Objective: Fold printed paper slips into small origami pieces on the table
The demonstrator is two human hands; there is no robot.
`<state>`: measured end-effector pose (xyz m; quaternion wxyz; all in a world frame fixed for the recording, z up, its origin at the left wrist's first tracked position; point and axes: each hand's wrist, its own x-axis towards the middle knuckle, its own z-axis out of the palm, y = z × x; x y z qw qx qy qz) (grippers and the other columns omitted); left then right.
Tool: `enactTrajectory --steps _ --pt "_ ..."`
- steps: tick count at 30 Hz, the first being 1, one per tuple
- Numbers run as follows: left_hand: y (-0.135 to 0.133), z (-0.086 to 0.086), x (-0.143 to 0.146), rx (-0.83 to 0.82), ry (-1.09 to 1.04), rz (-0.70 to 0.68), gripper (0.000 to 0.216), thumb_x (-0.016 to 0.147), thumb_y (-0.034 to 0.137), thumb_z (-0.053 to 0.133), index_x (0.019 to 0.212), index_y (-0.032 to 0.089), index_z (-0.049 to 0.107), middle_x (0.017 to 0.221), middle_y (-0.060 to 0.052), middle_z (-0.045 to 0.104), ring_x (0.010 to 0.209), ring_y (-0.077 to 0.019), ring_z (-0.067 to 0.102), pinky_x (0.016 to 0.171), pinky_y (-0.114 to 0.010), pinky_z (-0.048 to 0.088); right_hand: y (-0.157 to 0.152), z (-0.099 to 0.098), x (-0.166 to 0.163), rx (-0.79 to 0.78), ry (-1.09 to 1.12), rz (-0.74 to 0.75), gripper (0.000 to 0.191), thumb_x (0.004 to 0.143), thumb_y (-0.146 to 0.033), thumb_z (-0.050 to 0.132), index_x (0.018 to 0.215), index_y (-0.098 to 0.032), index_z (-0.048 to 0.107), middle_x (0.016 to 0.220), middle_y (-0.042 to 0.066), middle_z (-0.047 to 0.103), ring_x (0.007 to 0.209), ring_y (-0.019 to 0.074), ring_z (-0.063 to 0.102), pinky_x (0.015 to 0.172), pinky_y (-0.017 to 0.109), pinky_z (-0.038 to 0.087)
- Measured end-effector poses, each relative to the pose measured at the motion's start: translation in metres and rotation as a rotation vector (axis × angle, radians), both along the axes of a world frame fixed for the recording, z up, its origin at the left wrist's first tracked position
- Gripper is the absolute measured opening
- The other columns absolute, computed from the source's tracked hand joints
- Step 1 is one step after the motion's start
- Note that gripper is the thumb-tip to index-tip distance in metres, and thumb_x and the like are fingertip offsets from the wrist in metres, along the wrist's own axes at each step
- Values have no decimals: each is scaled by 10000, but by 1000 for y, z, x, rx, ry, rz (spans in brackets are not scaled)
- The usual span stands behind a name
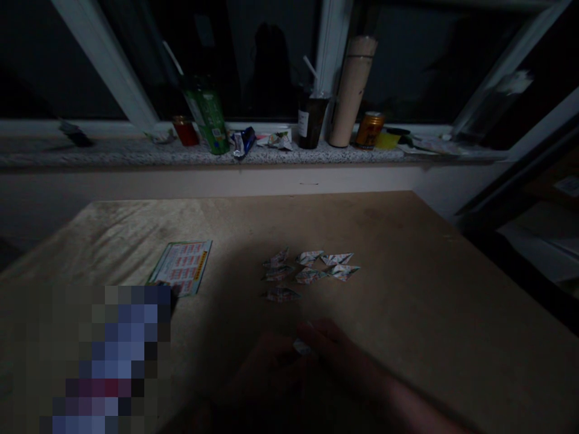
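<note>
In dim light my left hand [266, 364] and my right hand [337, 349] meet low over the brown table [407, 253]. Their fingers are pinched together on a small folded paper piece [302, 346], which shows pale between the fingertips. Just beyond them lie several folded paper pieces [310, 272] in a loose cluster on the table. A printed paper sheet [181, 265] with green edges lies flat to the left.
A blurred-out object [113, 361] lies at the table's front left. On the stone windowsill [113, 154] stand a green bottle [208, 117], a red can [185, 131], a dark cup with a straw [311, 117], a tall beige cup [351, 90] and an orange can [370, 129], with wrappers among them.
</note>
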<state>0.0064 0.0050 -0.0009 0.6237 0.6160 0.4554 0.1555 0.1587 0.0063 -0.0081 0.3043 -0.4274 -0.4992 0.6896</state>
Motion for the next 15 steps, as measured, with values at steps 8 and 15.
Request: enactTrajectory --steps 8,15 --pt "-14 -8 -2 40 69 261 531 778 657 414 794 186 659 752 -20 609 702 -166 512 656 -230 410 3 -3 5 17 45 -6 526 789 -630 498 584 -147 527 537 -44 423 505 74 337 490 203 283" --pt "-17 -22 -9 38 43 447 424 742 589 526 879 221 688 922 -47 658 910 -237 549 825 -266 416 1 -3 5 -47 31 -11 570 699 -715 520 606 -153 533 539 -49 396 497 74 313 476 208 255"
